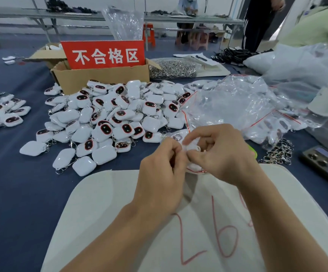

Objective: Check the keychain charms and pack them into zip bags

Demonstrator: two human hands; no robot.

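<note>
Pinching one white keychain charm (191,148) with its zip bag (194,168) — left hand (160,173) and right hand (223,154) grip it above the table (11,183); loose charms (108,118) heap beyond.

charm (191,149) mostly hidden between left hand (159,173) and right hand (225,152), phone (324,163) cut off by right edge, side pile of charms (0,112) cut by left edge, red number (216,228) partly under right forearm (289,222)
</note>
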